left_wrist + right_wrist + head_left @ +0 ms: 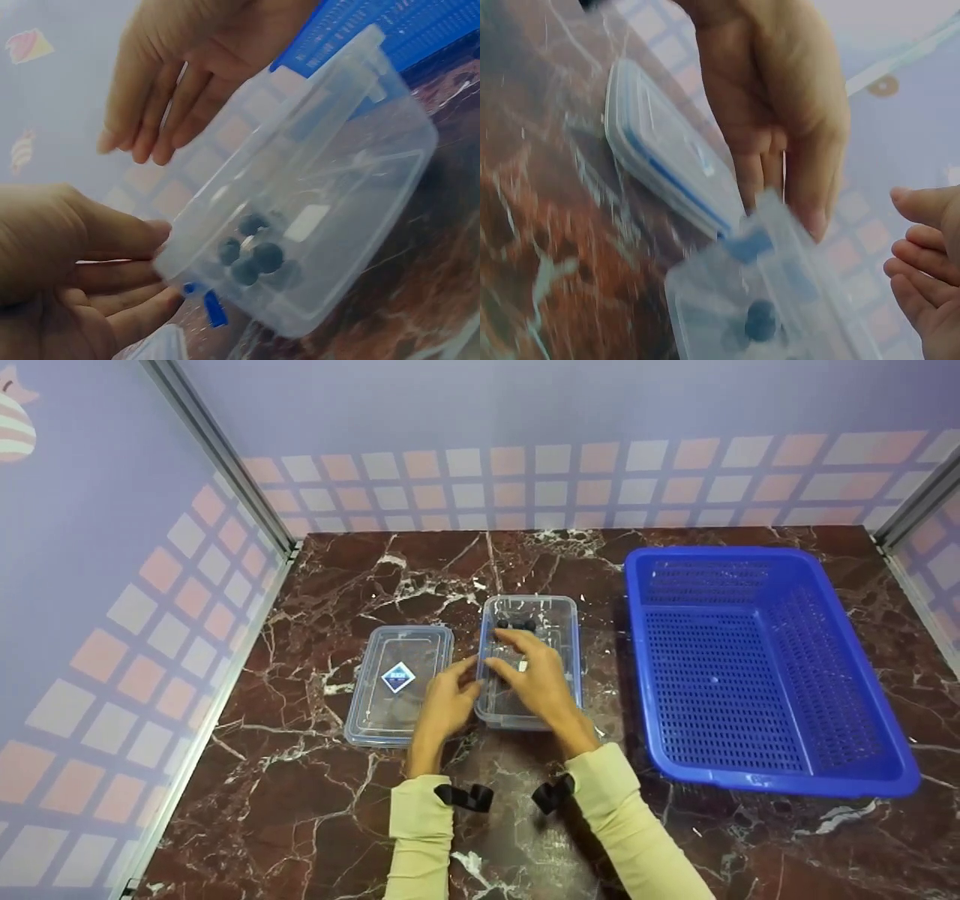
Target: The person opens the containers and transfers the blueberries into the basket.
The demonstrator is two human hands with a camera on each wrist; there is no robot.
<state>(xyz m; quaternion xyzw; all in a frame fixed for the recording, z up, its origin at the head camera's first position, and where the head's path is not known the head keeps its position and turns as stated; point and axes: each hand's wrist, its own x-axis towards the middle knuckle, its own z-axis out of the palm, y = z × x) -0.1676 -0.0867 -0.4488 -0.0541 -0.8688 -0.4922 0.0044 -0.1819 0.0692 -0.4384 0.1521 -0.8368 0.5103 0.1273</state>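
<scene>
A clear plastic container (pixel 529 721) stands uncovered in the middle of the table. Several dark round balls (pixel 268 257) lie inside it, toward its far end in the head view. The left hand (pixel 450 701) pinches the container's left wall, thumb at the rim and fingers outside, as the left wrist view shows (pixel 90 262). Above the container is the right hand (pixel 536 675), fingers apart and nothing visible between them; the right wrist view has it at the right (pixel 934 270). Left of the container lies a flat clear lid (pixel 409 649) with blue edging and a blue diamond sticker.
A large blue perforated basket (pixel 716 690) stands to the right on the dark marbled table (pixel 300 810). Lilac panels with pink and white squares (pixel 465 487) border the back and sides. Both wrists wear black straps over pale sleeves.
</scene>
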